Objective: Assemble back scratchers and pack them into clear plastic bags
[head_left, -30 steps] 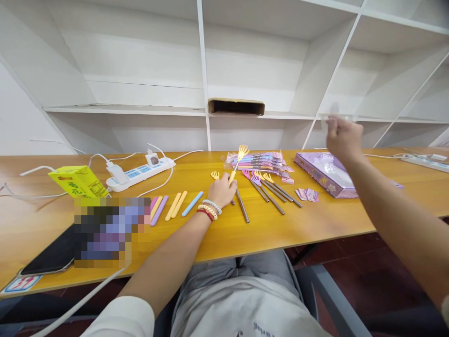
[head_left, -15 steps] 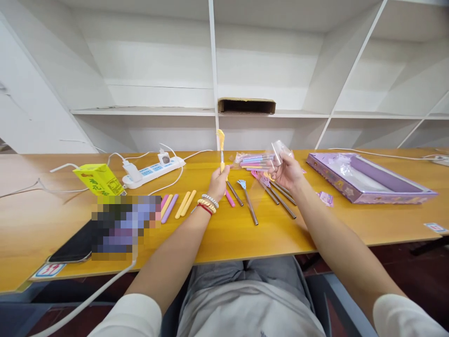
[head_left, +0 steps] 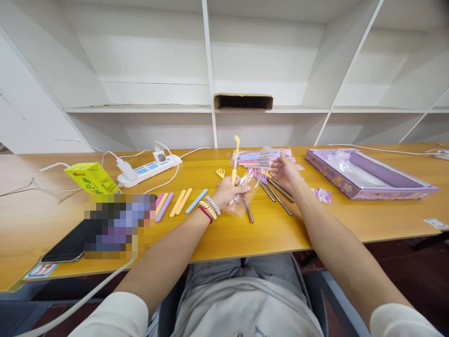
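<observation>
The fingers of our left hand (head_left: 227,191) close round an upright yellow back scratcher (head_left: 234,176), with a clear plastic sleeve (head_left: 240,198) caught under the thumb, while those of our right hand (head_left: 287,173) bend loosely, and we cannot tell whether they grip anything. Near them we see loose metal-shafted scratchers (head_left: 281,204), bagged scratchers (head_left: 249,157) farther off, coloured handles (head_left: 183,203) to the left and a purple box (head_left: 389,194) to the right.

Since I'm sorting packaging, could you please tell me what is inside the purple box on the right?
Inside the purple box, crumpled clear plastic shows toward the left. I cannot tell whether anything lies beneath it, because the plastic covers that part.
</observation>
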Motion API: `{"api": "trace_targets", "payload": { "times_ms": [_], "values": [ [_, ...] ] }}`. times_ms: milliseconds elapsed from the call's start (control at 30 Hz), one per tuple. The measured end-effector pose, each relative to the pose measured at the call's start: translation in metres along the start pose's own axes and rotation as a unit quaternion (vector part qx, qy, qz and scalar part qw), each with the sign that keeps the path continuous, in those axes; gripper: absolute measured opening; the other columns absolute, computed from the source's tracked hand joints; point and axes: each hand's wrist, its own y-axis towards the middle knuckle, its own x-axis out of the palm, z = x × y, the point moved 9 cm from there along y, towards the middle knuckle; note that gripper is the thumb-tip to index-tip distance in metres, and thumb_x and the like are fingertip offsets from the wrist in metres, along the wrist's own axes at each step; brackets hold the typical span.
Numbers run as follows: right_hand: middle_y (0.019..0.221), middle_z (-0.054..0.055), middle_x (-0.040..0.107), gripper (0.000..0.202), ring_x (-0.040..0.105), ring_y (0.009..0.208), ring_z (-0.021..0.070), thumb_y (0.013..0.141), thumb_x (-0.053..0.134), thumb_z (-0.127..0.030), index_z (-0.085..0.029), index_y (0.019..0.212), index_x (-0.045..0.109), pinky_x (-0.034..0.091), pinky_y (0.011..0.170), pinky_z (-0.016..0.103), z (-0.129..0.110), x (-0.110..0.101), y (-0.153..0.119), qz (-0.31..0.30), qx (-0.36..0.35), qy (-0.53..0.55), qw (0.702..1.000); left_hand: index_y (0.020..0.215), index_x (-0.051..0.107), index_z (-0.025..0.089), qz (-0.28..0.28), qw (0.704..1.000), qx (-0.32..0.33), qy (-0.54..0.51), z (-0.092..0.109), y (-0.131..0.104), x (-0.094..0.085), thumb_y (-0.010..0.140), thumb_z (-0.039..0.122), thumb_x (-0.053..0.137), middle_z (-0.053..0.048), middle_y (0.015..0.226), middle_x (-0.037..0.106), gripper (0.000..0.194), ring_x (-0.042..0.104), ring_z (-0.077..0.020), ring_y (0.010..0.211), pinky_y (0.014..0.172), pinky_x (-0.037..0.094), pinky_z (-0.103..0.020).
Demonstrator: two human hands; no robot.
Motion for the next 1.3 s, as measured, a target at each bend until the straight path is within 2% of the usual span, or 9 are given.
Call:
{"api": "trace_targets", "payload": {
  "times_ms": [167, 333, 433, 533, 633, 767, 900, 1133, 1300],
  "values": [
    [0.101, 0.011, 0.068, 0.041, 0.067, 0.074, 0.0184, 0.075, 0.064, -0.051, -0.017, 0.097, 0.061, 0.050, 0.047, 0.024, 0.010, 0.034, -0.015, -0.142, -0.007, -0.169, 0.975, 0.066, 0.030, 0.020, 0.142, 0.985, 0.098, 0.024, 0.014, 0.007, -0.031, 0.056, 0.023, 0.079, 0.008, 0.055, 0.050, 0.050, 0.061, -0.0123, 0.055, 0.057, 0.050, -0.026],
    [0.073, 0.003, 0.066, 0.036, 0.060, 0.063, 0.0138, 0.070, 0.070, -0.043, -0.017, 0.094, 0.064, 0.043, 0.048, 0.021, 0.046, 0.079, -0.037, -0.233, -0.053, -0.350, 0.906, 0.067, 0.031, 0.021, 0.271, 0.950, 0.138, 0.068, 0.021, 0.002, -0.060, 0.065, 0.031, 0.071, 0.003, 0.062, 0.056, 0.041, 0.062, -0.0148, 0.062, 0.049, 0.047, -0.024],
    [0.065, -0.001, 0.061, 0.029, 0.055, 0.057, 0.0107, 0.073, 0.066, -0.043, -0.016, 0.084, 0.062, 0.043, 0.053, 0.022, 0.057, 0.097, -0.044, -0.241, -0.077, -0.347, 0.903, 0.067, 0.035, 0.021, 0.302, 0.940, 0.123, 0.100, 0.020, 0.000, -0.064, 0.068, 0.039, 0.068, 0.003, 0.060, 0.055, 0.038, 0.059, -0.0141, 0.057, 0.045, 0.045, -0.024],
    [0.059, -0.003, 0.057, 0.026, 0.049, 0.049, 0.0087, 0.073, 0.064, -0.041, -0.015, 0.074, 0.058, 0.039, 0.050, 0.022, 0.061, 0.094, -0.039, -0.199, -0.057, -0.309, 0.929, 0.071, 0.046, 0.018, 0.271, 0.953, 0.113, 0.078, 0.016, 0.004, -0.058, 0.070, 0.045, 0.065, -0.003, 0.070, 0.061, 0.033, 0.061, -0.0146, 0.061, 0.052, 0.049, -0.026],
    [0.059, -0.003, 0.056, 0.026, 0.045, 0.047, 0.0086, 0.073, 0.062, -0.036, -0.014, 0.086, 0.060, 0.038, 0.051, 0.023, 0.058, 0.078, -0.025, -0.143, -0.057, -0.305, 0.940, 0.077, 0.052, 0.016, 0.255, 0.959, 0.101, 0.065, 0.013, 0.007, -0.056, 0.075, 0.051, 0.056, -0.008, 0.081, 0.063, 0.036, 0.061, -0.0156, 0.065, 0.052, 0.048, -0.027],
    [0.072, 0.001, 0.062, 0.036, 0.050, 0.058, 0.0114, 0.072, 0.062, -0.031, -0.015, 0.105, 0.063, 0.042, 0.064, 0.027, 0.038, 0.058, -0.013, -0.077, -0.152, -0.433, 0.885, 0.071, 0.051, 0.017, 0.271, 0.948, 0.109, 0.127, 0.016, 0.006, -0.061, 0.081, 0.050, 0.045, -0.006, 0.078, 0.061, 0.035, 0.055, -0.0133, 0.059, 0.050, 0.045, -0.025],
    [0.093, 0.007, 0.065, 0.032, 0.054, 0.076, 0.0167, 0.076, 0.061, -0.036, -0.017, 0.102, 0.066, 0.042, 0.076, 0.032, 0.005, 0.058, -0.026, -0.005, -0.275, -0.487, 0.829, 0.065, 0.047, 0.019, 0.208, 0.952, 0.118, 0.188, 0.019, 0.007, -0.046, 0.084, 0.049, 0.041, -0.001, 0.061, 0.051, 0.036, 0.048, -0.0118, 0.053, 0.052, 0.042, -0.026],
    [0.067, 0.000, 0.059, 0.038, 0.053, 0.065, 0.0130, 0.081, 0.052, -0.052, -0.017, 0.069, 0.062, 0.041, 0.063, 0.025, 0.016, 0.096, -0.049, -0.184, -0.205, -0.370, 0.887, 0.056, 0.044, 0.019, 0.085, 0.888, 0.159, 0.424, 0.032, -0.006, 0.001, 0.080, 0.049, 0.050, 0.003, 0.051, 0.042, 0.039, 0.039, -0.0107, 0.051, 0.049, 0.031, -0.025],
    [0.060, 0.000, 0.056, 0.040, 0.053, 0.060, 0.0122, 0.073, 0.057, -0.058, -0.019, 0.066, 0.053, 0.044, 0.061, 0.025, 0.019, 0.087, -0.040, -0.141, -0.135, -0.213, 0.957, 0.062, 0.053, 0.018, 0.010, 0.890, 0.188, 0.415, 0.034, -0.011, 0.013, 0.085, 0.048, 0.041, 0.002, 0.053, 0.046, 0.040, 0.042, -0.0113, 0.053, 0.054, 0.033, -0.025]
  ]
}}
